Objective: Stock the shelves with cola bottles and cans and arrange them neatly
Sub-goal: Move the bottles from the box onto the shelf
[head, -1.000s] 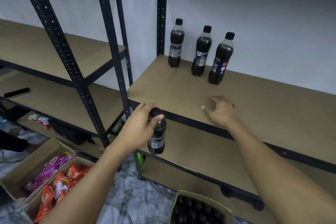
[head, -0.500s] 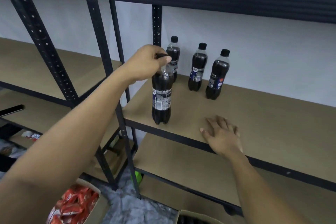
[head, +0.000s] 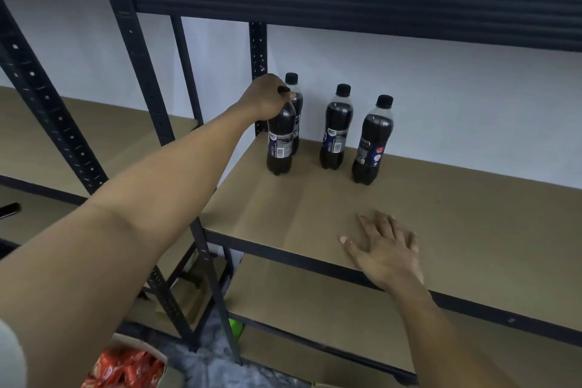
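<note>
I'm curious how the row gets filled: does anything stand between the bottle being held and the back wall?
Yes. Another cola bottle stands right behind the held bottle, by the wall. The left hand grips the held bottle's top.

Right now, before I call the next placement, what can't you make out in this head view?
Head view:
Neck and most of the cap of the held bottle: wrapped by fingers of the left hand.
The rear-left bottle: mostly behind the held bottle; only cap and shoulder show.
Labels on the middle bottle and right bottle: print too small to read.
The snack box: cut off by the bottom edge.
</note>
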`<act>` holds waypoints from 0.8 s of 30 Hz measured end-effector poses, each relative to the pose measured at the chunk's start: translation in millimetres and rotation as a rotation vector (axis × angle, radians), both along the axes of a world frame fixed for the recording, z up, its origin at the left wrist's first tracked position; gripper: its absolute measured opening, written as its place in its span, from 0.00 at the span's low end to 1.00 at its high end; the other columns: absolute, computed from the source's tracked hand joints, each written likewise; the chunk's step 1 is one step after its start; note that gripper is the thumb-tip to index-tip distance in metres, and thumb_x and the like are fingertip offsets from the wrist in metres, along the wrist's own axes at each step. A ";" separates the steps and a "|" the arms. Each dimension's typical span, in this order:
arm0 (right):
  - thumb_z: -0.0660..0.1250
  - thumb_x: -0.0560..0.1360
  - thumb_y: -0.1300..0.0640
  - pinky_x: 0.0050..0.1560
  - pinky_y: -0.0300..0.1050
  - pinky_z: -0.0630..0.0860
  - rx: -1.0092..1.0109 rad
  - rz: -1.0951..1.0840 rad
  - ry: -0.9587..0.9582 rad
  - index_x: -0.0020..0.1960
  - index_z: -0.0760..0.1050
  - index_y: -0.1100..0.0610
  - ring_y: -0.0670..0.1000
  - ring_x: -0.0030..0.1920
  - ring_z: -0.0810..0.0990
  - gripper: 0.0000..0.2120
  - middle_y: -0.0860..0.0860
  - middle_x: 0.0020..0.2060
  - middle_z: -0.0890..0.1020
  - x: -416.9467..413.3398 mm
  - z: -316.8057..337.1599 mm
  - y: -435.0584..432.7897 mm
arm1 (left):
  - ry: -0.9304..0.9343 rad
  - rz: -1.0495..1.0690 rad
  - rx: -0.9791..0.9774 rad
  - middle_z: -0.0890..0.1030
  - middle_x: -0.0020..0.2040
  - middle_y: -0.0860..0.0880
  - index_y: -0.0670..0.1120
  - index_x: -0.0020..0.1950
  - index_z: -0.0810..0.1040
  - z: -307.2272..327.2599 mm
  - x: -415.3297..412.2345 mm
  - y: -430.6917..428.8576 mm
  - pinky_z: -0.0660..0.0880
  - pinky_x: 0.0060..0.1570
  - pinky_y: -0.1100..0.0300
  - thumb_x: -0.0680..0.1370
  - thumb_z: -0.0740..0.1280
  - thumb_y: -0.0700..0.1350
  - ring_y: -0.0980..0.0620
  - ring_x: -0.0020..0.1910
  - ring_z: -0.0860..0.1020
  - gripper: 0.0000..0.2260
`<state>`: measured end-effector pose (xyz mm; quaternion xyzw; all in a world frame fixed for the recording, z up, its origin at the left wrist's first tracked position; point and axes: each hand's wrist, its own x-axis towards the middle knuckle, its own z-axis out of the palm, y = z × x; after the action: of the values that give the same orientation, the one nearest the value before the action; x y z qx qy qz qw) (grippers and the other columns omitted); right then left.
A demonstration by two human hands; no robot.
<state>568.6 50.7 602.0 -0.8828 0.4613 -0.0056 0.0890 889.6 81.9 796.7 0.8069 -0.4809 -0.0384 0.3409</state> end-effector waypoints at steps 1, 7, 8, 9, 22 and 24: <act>0.40 0.74 0.24 0.78 0.63 0.40 0.000 0.000 0.003 0.81 0.48 0.39 0.50 0.81 0.40 0.39 0.46 0.82 0.46 0.3 0.0 -0.2 | 0.006 0.014 -0.012 0.82 0.45 0.45 0.42 0.47 0.81 -2.6 1.3 -3.3 0.73 0.40 0.59 0.82 0.65 0.50 0.47 0.46 0.80 0.13; 0.40 0.74 0.23 0.78 0.64 0.40 -0.002 0.005 0.008 0.81 0.48 0.39 0.50 0.81 0.40 0.39 0.46 0.82 0.46 -0.6 1.6 -0.1 | 0.061 0.089 -0.100 0.80 0.55 0.46 0.42 0.62 0.77 -18.4 0.1 -7.4 0.73 0.50 0.58 0.81 0.67 0.53 0.48 0.53 0.78 0.17; 0.40 0.74 0.23 0.78 0.64 0.40 -0.004 0.006 0.008 0.81 0.48 0.39 0.50 0.81 0.41 0.39 0.46 0.82 0.47 -0.3 2.0 0.0 | 0.103 0.116 -0.119 0.78 0.59 0.45 0.42 0.66 0.74 -22.1 -2.1 -4.7 0.73 0.51 0.58 0.80 0.67 0.55 0.47 0.55 0.78 0.21; 0.40 0.74 0.23 0.78 0.64 0.40 -0.005 0.008 0.006 0.81 0.49 0.39 0.50 0.81 0.41 0.39 0.47 0.82 0.47 -0.1 2.5 0.0 | 0.142 0.153 -0.137 0.74 0.63 0.43 0.42 0.69 0.71 -29.9 -5.4 -0.6 0.73 0.54 0.56 0.79 0.68 0.56 0.45 0.57 0.78 0.25; 0.41 0.77 0.27 0.78 0.65 0.39 0.021 0.052 -0.003 0.81 0.51 0.42 0.52 0.81 0.40 0.37 0.48 0.82 0.47 -7.8 3.7 4.0 | -0.307 0.020 0.280 0.69 0.75 0.46 0.54 0.73 0.72 -210.0 -156.1 108.5 0.57 0.74 0.39 0.80 0.46 0.65 0.44 0.76 0.63 0.29; 0.43 0.79 0.29 0.78 0.64 0.40 0.017 0.086 -0.015 0.81 0.53 0.44 0.52 0.81 0.41 0.35 0.49 0.82 0.48 -13.2 4.2 4.5 | -0.318 0.036 0.274 0.68 0.77 0.49 0.55 0.74 0.71 -213.3 -158.2 113.5 0.55 0.74 0.37 0.81 0.44 0.64 0.47 0.78 0.61 0.29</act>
<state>555.4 55.2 606.2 -0.9008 0.4225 -0.0045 0.1002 731.4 195.3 583.4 0.8500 -0.5045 0.0304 0.1484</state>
